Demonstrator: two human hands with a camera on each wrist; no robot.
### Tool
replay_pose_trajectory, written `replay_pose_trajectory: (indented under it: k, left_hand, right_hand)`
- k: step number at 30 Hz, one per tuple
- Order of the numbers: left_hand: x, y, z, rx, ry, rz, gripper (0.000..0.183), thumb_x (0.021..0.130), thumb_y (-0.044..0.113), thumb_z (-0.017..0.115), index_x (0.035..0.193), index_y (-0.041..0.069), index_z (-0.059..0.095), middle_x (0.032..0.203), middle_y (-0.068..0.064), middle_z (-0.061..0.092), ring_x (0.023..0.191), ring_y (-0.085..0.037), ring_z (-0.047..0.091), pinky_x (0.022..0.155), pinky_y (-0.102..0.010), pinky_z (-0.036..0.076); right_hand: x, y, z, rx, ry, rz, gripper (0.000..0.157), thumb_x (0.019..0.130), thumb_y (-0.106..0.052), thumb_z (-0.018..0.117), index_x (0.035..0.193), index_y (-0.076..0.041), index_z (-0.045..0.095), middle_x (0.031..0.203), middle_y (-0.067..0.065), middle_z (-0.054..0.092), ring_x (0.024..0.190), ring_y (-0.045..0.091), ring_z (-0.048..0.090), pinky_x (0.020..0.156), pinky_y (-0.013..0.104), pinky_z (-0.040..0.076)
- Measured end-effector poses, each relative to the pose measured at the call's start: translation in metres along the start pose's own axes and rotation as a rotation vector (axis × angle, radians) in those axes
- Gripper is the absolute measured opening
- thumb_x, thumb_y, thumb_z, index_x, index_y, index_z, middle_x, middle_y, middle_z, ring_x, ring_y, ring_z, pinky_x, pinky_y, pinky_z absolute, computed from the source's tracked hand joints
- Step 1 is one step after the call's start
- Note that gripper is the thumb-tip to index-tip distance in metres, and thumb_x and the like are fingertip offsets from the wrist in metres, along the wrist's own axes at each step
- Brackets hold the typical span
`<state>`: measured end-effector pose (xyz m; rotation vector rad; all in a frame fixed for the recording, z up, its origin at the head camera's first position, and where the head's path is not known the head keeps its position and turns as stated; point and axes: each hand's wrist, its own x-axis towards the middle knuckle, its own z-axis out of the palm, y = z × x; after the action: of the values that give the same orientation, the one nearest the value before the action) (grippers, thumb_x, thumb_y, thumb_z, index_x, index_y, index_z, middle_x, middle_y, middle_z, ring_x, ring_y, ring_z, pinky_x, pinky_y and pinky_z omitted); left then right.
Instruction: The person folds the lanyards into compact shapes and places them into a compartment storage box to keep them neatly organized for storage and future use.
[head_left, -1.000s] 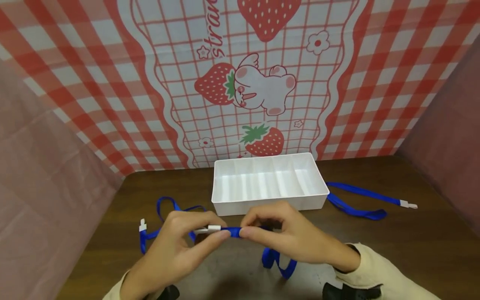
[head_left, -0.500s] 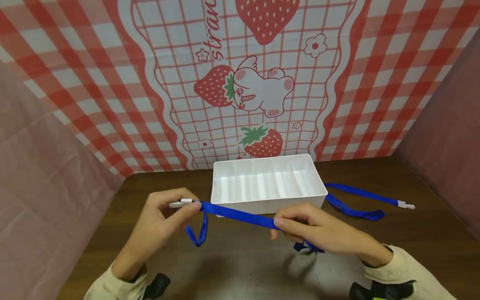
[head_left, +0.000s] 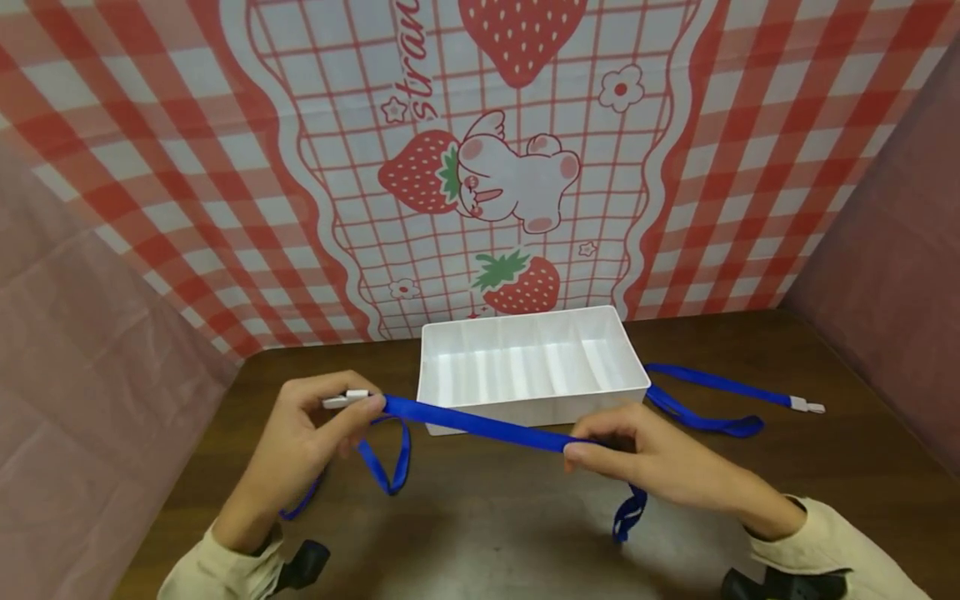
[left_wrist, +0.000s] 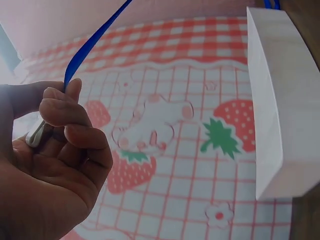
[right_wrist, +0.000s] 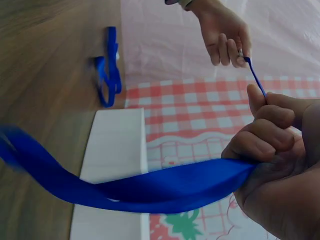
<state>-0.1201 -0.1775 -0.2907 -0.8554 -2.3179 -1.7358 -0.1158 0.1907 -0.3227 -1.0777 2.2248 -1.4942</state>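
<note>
A blue lanyard (head_left: 476,425) is stretched between both hands over the table, sloping down to the right in the head view. My left hand (head_left: 300,446) pinches it beside its white clip (head_left: 347,399), which sticks out past the thumb. Farther along, my right hand (head_left: 667,462) grips the strap between thumb and curled fingers. Below that hand the rest of the strap (head_left: 630,512) hangs down in folds; the right wrist view shows this loose length (right_wrist: 170,187) up close. A white divided box (head_left: 525,410) stands just behind the stretched strap.
A second blue lanyard (head_left: 388,483) lies on the table (head_left: 487,533) at the left, partly hidden by my left hand. Another blue lanyard (head_left: 712,381) with a white clip (head_left: 806,405) lies right of the box. A checked strawberry cloth (head_left: 517,183) hangs behind.
My hands, close together at first, have moved apart, pulling the strap out between them. The left hand has gone left and up, the right hand to the right.
</note>
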Motion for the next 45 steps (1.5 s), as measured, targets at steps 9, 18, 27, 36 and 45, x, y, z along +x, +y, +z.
replay_pose_trajectory:
  k: [9,18,27,36,45]
  left_hand:
    - [-0.007,-0.019,-0.018,0.013,0.026,-0.024,0.011,0.097,-0.001,0.060,0.089,0.000,0.067,0.060,-0.006,0.050,0.046,-0.017,0.045,0.040,-0.030,0.041]
    - [-0.018,-0.034,-0.038,-0.025,0.011,-0.122,0.014,0.100,0.004,0.057,0.091,0.000,0.067,0.060,-0.005,0.049,0.049,-0.018,0.047,0.042,-0.034,0.041]
    - [-0.033,-0.049,-0.051,-0.132,-0.048,-0.142,0.022,0.102,-0.001,0.050,0.082,-0.004,0.060,0.058,-0.008,0.046,0.052,-0.026,0.043,0.047,-0.035,0.040]
    - [-0.040,-0.060,-0.063,-0.110,-0.027,-0.156,0.024,0.101,-0.002,0.049,0.083,-0.003,0.064,0.058,-0.006,0.048,0.051,-0.022,0.044,0.049,-0.037,0.035]
    - [-0.045,-0.062,-0.065,-0.139,-0.058,-0.184,0.023,0.103,0.000,0.046,0.091,-0.007,0.064,0.066,-0.005,0.055,0.057,-0.020,0.051,0.054,-0.036,0.043]
  right_hand:
    - [-0.017,0.016,-0.005,-0.050,0.031,0.019,0.026,0.106,-0.010,0.047,0.099,-0.021,0.069,0.064,-0.003,0.031,0.053,0.002,0.027,0.042,0.032,0.029]
    - [-0.039,0.029,-0.015,-0.117,0.068,0.040,0.026,0.105,-0.008,0.048,0.099,-0.023,0.069,0.069,-0.005,0.036,0.060,-0.002,0.032,0.047,0.029,0.035]
    - [-0.068,0.046,-0.032,-0.074,-0.009,0.023,0.034,0.104,0.003,0.041,0.109,-0.017,0.069,0.073,-0.002,0.048,0.061,0.003,0.040,0.049,0.027,0.040]
    - [-0.085,0.055,-0.043,0.076,-0.066,0.012,0.035,0.102,0.011,0.038,0.098,-0.010,0.066,0.069,0.007,0.054,0.058,0.016,0.054,0.069,0.030,0.055]
    - [-0.095,0.067,-0.052,0.255,-0.084,-0.081,0.040,0.098,0.022,0.031,0.113,0.006,0.063,0.084,0.013,0.065,0.070,0.022,0.065,0.067,0.038,0.056]
